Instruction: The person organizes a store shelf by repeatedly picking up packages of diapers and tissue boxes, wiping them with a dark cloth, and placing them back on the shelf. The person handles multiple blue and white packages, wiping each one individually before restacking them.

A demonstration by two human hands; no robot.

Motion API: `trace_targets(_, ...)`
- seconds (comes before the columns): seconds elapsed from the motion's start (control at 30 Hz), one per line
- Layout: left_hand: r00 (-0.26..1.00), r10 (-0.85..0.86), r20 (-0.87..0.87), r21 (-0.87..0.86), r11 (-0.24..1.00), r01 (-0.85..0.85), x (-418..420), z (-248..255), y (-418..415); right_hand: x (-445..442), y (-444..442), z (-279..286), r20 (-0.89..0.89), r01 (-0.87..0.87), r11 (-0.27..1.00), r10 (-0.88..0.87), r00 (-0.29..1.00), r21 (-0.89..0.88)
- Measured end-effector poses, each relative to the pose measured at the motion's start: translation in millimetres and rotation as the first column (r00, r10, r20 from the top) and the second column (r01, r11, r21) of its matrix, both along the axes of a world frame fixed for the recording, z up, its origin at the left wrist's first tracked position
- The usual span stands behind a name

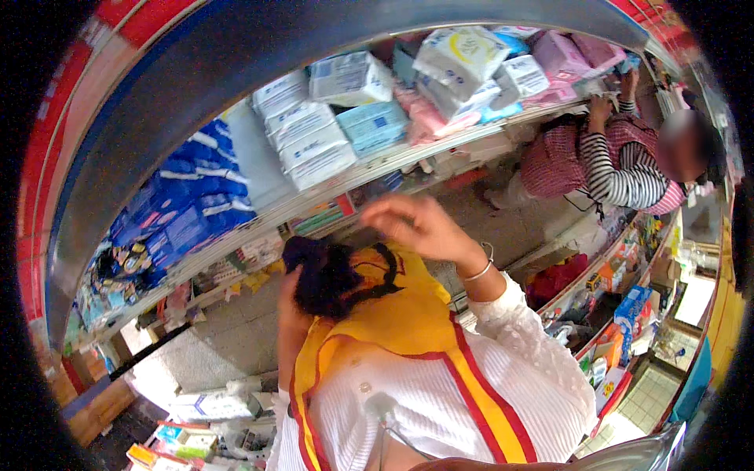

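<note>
My left hand [291,291], at the left side of my yellow apron [377,318] with red edging, holds a bunched dark cloth-like item [327,277]. What exactly the item is cannot be told; a dark loop extends from it across the apron. My right hand [412,226], blurred and with a bracelet at the wrist, is raised just right of the dark item. Its fingers are bent and apart, with nothing visible in them. Beyond both hands runs a glass-edged counter with white packs [318,150], a light blue pack [374,126] and blue packages [194,188].
At the upper right, another person [618,159] in a striped top and checked garment reaches toward pink packs [562,56] on the counter. Shelves with boxes, including a blue box [633,303], curve along the right. More boxes [188,441] lie at lower left.
</note>
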State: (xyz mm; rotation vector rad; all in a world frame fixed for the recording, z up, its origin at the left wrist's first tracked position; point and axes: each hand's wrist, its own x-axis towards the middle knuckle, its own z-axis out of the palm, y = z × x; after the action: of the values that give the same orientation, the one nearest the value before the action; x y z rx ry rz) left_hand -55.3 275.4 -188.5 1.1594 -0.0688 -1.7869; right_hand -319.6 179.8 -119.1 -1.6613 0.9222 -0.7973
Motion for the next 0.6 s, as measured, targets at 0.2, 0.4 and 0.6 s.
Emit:
trace_targets(0.2,0.993,0.115,0.003,-0.056,0.992,-0.114,15.9,-3.8,12.6,-68.3,-42.2,15.0,0.157,0.729,0.623,-0.719,0.677,-0.284)
trace_targets(0.4,0.994,0.113,0.015,-0.076,0.991,-0.111,9.9,-1.5,15.9,-90.0,-96.0,48.7,-0.04,0.423,0.361,-0.797,0.603,-0.831)
trace_targets(0.6,0.982,0.073,-0.176,-0.107,0.99,-0.093,4.3,9.8,5.2,-90.4,-116.6,49.9,-0.05,0.403,0.391,-0.766,0.64,-0.827)
